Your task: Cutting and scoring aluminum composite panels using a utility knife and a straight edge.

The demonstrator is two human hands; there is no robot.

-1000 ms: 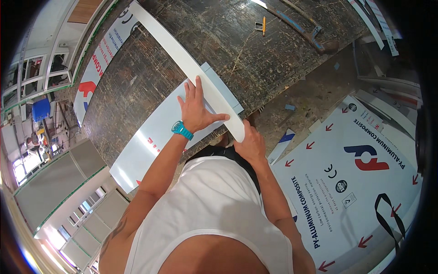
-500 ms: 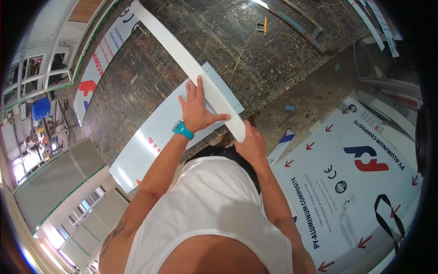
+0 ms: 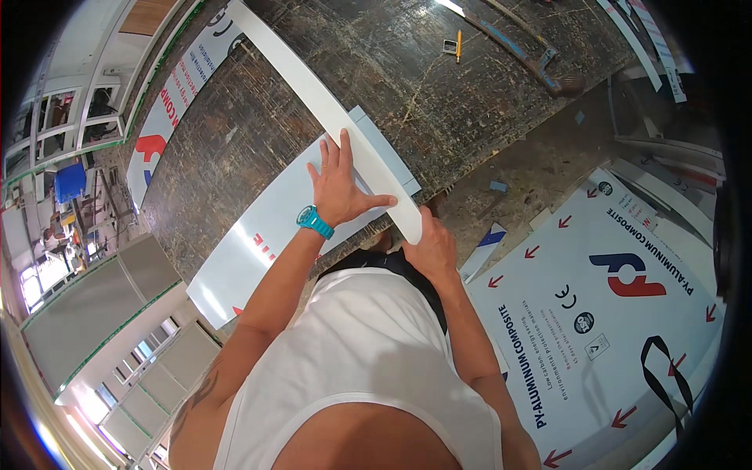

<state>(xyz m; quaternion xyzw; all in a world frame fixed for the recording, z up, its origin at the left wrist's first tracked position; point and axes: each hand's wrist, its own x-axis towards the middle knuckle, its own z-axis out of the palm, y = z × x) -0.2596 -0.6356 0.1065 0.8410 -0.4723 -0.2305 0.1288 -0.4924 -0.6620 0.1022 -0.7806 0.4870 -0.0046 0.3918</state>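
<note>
Both hands work the long white flat strip (image 3: 313,98) lying on the worn dark wooden bench (image 3: 235,149): my left hand (image 3: 341,188) presses it flat, fingers spread, while my right hand (image 3: 431,247) grips its near end. I judge uneven pressure could let it skid across the glossy white panel (image 3: 258,235).

Your view is bright and evenly lit — daylight pours in from the windows (image 3: 47,133) at the left rim, where it washes out to white. Glare sheens off the pale sheet (image 3: 258,235) on the dark worktable (image 3: 407,86). Straight edges bow hard toward the black circular border — the centre stays sharp, and shadows are soft.
</note>
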